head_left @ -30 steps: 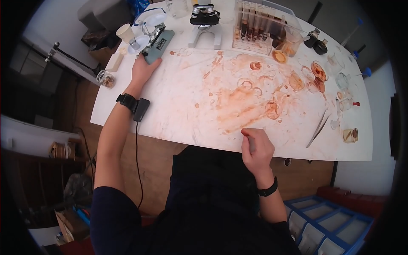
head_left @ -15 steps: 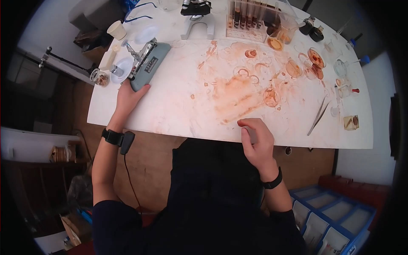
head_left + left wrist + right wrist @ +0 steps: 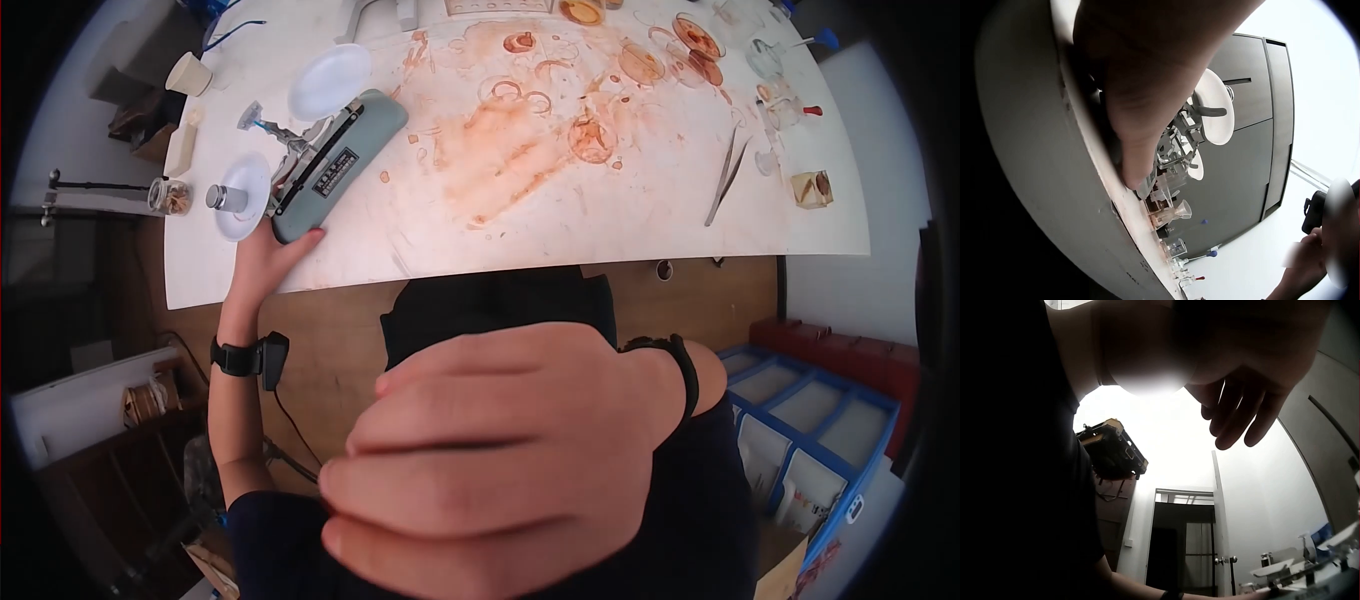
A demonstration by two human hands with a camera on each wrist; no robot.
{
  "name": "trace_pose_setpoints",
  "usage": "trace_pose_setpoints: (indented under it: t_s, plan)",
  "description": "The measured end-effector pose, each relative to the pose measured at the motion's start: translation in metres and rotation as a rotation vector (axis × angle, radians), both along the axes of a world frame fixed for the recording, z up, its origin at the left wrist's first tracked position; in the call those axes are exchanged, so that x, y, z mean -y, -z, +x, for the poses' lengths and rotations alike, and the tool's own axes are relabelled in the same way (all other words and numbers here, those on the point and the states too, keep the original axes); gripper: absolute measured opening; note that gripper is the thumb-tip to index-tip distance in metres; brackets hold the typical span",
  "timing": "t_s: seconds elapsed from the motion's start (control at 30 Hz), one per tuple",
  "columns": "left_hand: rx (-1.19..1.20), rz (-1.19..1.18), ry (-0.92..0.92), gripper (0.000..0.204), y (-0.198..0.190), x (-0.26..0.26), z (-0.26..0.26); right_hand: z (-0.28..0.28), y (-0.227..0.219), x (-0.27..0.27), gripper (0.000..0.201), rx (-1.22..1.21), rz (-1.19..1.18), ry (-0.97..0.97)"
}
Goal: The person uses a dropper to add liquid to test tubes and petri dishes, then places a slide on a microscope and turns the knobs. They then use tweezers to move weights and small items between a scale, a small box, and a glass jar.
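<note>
A grey-green balance scale [image 3: 340,165] stands at the left of the table, with a metal weight [image 3: 232,199] on its near white pan [image 3: 245,225]. The left hand [image 3: 265,262] grips the scale's near end, thumb on the base and its other fingers hidden beneath or behind it. In the left wrist view that hand [image 3: 1141,94] lies along the scale, whose pans [image 3: 1215,106] show beyond. The right hand [image 3: 490,455] is raised close to the head camera, back of the hand up, holding nothing visible. Its fingers hang loosely bent in the right wrist view [image 3: 1241,406].
Left of the scale are a paper cup [image 3: 188,75], a white block [image 3: 181,150] and a glass jar [image 3: 170,197]. Reddish stains mark the table [image 3: 350,275]. Tweezers [image 3: 727,180], a small square jar [image 3: 812,189], stained dishes [image 3: 698,36] and glassware stand at the right.
The left hand has drawn the scale nearer along the table's left side. The right hand has risen from the table's front edge toward the head camera. The head view has tilted downward.
</note>
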State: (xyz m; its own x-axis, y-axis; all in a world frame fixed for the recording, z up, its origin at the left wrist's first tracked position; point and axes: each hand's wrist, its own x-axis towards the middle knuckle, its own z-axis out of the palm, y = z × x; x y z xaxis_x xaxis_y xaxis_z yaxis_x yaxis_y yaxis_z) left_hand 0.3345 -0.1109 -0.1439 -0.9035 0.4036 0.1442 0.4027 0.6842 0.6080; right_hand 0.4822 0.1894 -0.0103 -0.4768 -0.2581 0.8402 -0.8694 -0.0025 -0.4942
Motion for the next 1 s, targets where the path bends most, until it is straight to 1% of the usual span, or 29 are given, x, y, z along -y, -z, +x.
trace_pose_setpoints:
  t_s: [0.07,0.1,0.13,0.17,0.23,0.33,0.37,0.4,0.43,0.47,0.5,0.53,0.57,0.6,0.63,0.67,0.77,0.83,0.87,0.9,0.93,1.0]
  plan:
    - [0.098,-0.039,0.0,0.082,-0.008,-0.009,-0.001,0.009,-0.009,0.004,0.022,0.053,0.02,-0.071]
    - [0.146,-0.058,0.001,0.084,-0.008,-0.012,-0.003,0.012,-0.007,0.003,0.022,0.062,0.023,-0.067]
    - [0.134,-0.049,0.036,0.085,-0.006,-0.014,-0.006,0.027,-0.014,-0.007,0.021,0.068,0.036,-0.042]
    - [0.122,-0.04,0.071,0.087,-0.003,-0.015,-0.01,0.02,-0.003,-0.001,0.02,0.075,0.049,-0.017]
    - [0.12,-0.023,0.123,0.09,-0.003,-0.024,-0.015,0.026,0.001,-0.005,0.018,0.088,0.077,0.032]
    - [0.179,-0.084,0.164,0.089,-0.018,-0.048,-0.018,0.036,0.005,-0.014,0.016,0.105,0.119,0.096]
    - [0.143,-0.125,0.182,0.092,-0.012,-0.049,-0.025,0.035,0.008,-0.016,0.015,0.108,0.131,0.115]
    - [0.137,-0.118,0.207,0.092,-0.011,-0.053,-0.028,0.039,0.009,-0.024,0.014,0.109,0.144,0.135]
    - [0.129,-0.11,0.233,0.093,-0.012,-0.061,-0.029,0.054,-0.007,-0.033,0.013,0.108,0.157,0.155]
    - [0.12,-0.101,0.26,0.094,-0.013,-0.068,-0.031,0.057,-0.005,-0.034,0.013,0.105,0.171,0.177]
    - [0.152,-0.094,0.267,0.09,-0.013,-0.073,-0.034,0.042,0.013,-0.045,0.012,0.104,0.185,0.2]
    - [0.159,-0.097,0.278,0.086,-0.013,-0.078,-0.037,0.065,0.011,-0.049,0.012,0.102,0.198,0.223]
    - [0.167,-0.103,0.289,0.081,-0.014,-0.082,-0.039,0.072,0.006,-0.051,0.011,0.099,0.21,0.245]
    - [0.174,-0.108,0.299,0.077,-0.014,-0.086,-0.041,0.065,0.013,-0.058,0.011,0.097,0.221,0.267]
    - [0.171,-0.108,0.311,0.076,-0.015,-0.091,-0.043,0.01,0.022,-0.037,0.01,0.095,0.231,0.288]
    - [0.167,-0.107,0.322,0.075,-0.017,-0.096,-0.045,0.082,0.013,-0.054,0.01,0.094,0.242,0.309]
    - [0.129,-0.064,0.393,0.074,-0.016,-0.106,-0.052,0.019,0.024,-0.064,0.01,0.079,0.281,0.377]
    - [0.098,-0.012,0.448,0.074,-0.013,-0.111,-0.062,0.013,0.024,-0.065,0.01,0.054,0.31,0.421]
    - [0.092,0.017,0.475,0.075,-0.009,-0.113,-0.068,0.012,0.017,-0.069,0.01,0.043,0.324,0.44]
    - [0.089,0.047,0.505,0.075,-0.006,-0.116,-0.071,-0.013,0.027,-0.06,0.011,0.036,0.339,0.462]
    - [0.113,0.057,0.502,0.076,-0.007,-0.118,-0.073,-0.014,0.027,-0.061,0.011,0.028,0.354,0.487]
    - [0.161,0.075,0.499,0.076,-0.01,-0.123,-0.074,-0.068,0.058,-0.098,0.037,-0.285,0.284,0.41]
